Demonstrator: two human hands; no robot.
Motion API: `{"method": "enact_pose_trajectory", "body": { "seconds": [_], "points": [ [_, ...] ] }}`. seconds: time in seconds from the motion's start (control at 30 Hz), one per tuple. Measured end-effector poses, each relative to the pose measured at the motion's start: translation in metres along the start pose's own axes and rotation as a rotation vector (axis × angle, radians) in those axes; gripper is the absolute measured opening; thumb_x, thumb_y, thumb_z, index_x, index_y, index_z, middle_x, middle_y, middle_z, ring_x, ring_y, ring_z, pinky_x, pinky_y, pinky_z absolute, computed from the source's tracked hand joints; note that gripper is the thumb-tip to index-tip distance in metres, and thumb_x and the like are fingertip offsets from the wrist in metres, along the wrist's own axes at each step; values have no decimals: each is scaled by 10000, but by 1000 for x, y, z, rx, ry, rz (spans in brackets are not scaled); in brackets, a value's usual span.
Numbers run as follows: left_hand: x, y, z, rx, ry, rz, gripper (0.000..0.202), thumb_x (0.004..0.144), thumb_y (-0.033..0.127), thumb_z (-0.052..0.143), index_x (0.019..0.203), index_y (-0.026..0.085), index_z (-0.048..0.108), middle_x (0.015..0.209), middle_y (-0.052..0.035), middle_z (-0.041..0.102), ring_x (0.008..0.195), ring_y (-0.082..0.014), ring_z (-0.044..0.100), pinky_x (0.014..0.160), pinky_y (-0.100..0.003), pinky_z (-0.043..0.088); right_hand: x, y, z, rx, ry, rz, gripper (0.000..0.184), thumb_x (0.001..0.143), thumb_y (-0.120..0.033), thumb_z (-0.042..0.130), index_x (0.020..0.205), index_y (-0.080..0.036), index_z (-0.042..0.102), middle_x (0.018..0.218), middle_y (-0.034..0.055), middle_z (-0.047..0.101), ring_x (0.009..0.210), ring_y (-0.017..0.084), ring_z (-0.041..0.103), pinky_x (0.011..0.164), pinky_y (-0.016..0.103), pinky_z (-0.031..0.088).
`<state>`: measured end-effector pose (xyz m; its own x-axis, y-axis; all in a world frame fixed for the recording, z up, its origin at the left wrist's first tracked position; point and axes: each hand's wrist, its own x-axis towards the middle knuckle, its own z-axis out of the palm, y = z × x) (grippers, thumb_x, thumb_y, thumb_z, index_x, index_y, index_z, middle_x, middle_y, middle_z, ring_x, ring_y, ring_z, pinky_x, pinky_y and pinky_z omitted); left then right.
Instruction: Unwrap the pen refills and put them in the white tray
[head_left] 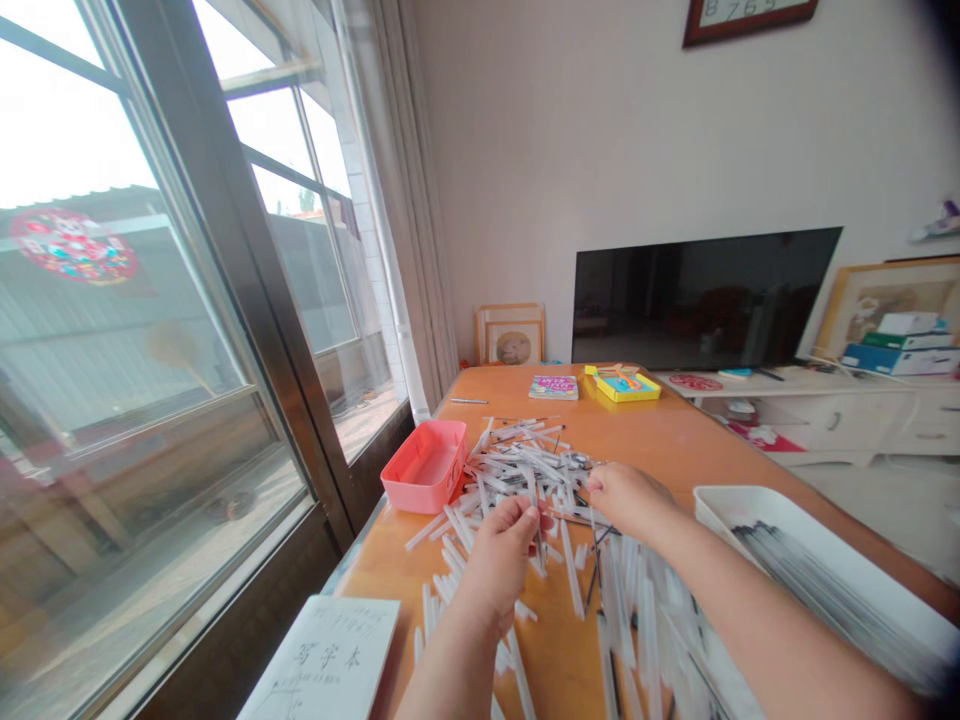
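My left hand (499, 550) is closed in a pinch around a translucent white pen barrel (532, 484), held nearly upright over the table. To its right, my right hand (628, 500) is closed, fingertips together; what they hold, if anything, is too small to make out. Beneath and beyond both hands spreads a loose pile of pen parts (517, 455), clear tubes mixed with dark pieces. More white tubes (570, 570) lie scattered between my forearms. Under my right forearm is a denser heap of clear barrels (645, 610), some with black inside.
A pink basket (424, 497) stands left of the pile. At right, a white tray (847, 555) holds dark, thin pens or refills. A notebook (330, 655) lies at the near left. Farther back are a pen (469, 401), a booklet (553, 388) and a yellow box (626, 392).
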<state>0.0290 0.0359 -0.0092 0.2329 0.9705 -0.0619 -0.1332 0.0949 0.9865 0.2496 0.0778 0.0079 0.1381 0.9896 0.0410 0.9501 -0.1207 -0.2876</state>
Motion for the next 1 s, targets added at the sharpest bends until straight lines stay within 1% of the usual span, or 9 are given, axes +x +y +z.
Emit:
{"method": "enact_pose_trajectory", "body": {
  "seconds": [0.1, 0.27, 0.43, 0.53, 0.6, 0.73, 0.87, 0.93, 1.0],
  "points": [
    [0, 1, -1, -5, -2, 5, 388, 797, 512, 672, 964, 163, 698, 883, -68, 680, 752, -152, 541, 697, -271, 355, 19, -7, 5, -67, -42, 28, 140, 752, -235, 633, 769, -223, 772, 876, 114, 763, 843, 260, 697, 668, 301, 420],
    [-1, 2, -1, -12, 9, 6, 388, 802, 501, 668, 977, 155, 686, 868, -71, 682, 738, -147, 531, 693, -273, 349, 41, -12, 20, -135, -80, 65, 195, 742, -218, 653, 864, -163, 795, 991, 191, 762, 945, 320, 709, 745, 352, 485],
    [-1, 2, 1, -15, 30, -3, 430, 778, 528, 693, 976, 147, 673, 867, -81, 689, 725, -147, 530, 680, -274, 339, 46, -12, 32, -134, -107, 55, 240, 715, -190, 661, 910, -150, 795, 1042, 213, 751, 988, 337, 701, 776, 381, 500],
    [-2, 4, 2, -6, 28, 7, 399, 775, 514, 700, 935, 149, 664, 819, -63, 674, 688, -134, 503, 667, -270, 330, 45, -11, 32, -100, -104, 31, 207, 687, -180, 667, 851, -147, 790, 1028, 216, 749, 982, 343, 693, 774, 386, 485],
    [-2, 5, 2, -7, 22, 15, 376, 776, 500, 696, 909, 152, 656, 796, -52, 662, 677, -130, 489, 661, -267, 325, 42, -9, 29, -56, -101, 5, 157, 663, -179, 672, 782, -162, 774, 969, 184, 757, 946, 328, 692, 754, 368, 470],
    [-2, 5, 3, 4, 5, 23, 358, 770, 494, 693, 869, 155, 637, 758, -31, 637, 655, -123, 465, 648, -264, 316, 32, -4, 17, 93, -92, -57, 76, 663, -203, 654, 714, -192, 709, 793, 80, 746, 814, 236, 676, 668, 285, 431],
    [-3, 4, 4, 33, -35, 25, 316, 798, 461, 668, 874, 157, 627, 768, -26, 635, 663, -123, 472, 659, -266, 320, 7, -2, 0, 298, -136, -116, 130, 757, -241, 565, 825, -191, 663, 719, 27, 722, 668, 150, 636, 557, 219, 393],
    [-4, 3, 6, 42, -72, 31, 290, 818, 443, 652, 847, 157, 618, 761, -23, 628, 666, -121, 470, 662, -265, 318, -9, -2, -12, 456, -170, -139, 175, 800, -262, 519, 920, -197, 630, 754, 16, 717, 646, 135, 626, 516, 206, 387],
    [-5, 3, 7, 45, -121, 39, 286, 828, 439, 652, 817, 156, 609, 740, -16, 613, 652, -114, 453, 654, -263, 309, -26, -2, -24, 739, -194, -158, 150, 799, -264, 542, 919, -193, 599, 765, 11, 684, 640, 128, 600, 506, 202, 380]
  ]
}}
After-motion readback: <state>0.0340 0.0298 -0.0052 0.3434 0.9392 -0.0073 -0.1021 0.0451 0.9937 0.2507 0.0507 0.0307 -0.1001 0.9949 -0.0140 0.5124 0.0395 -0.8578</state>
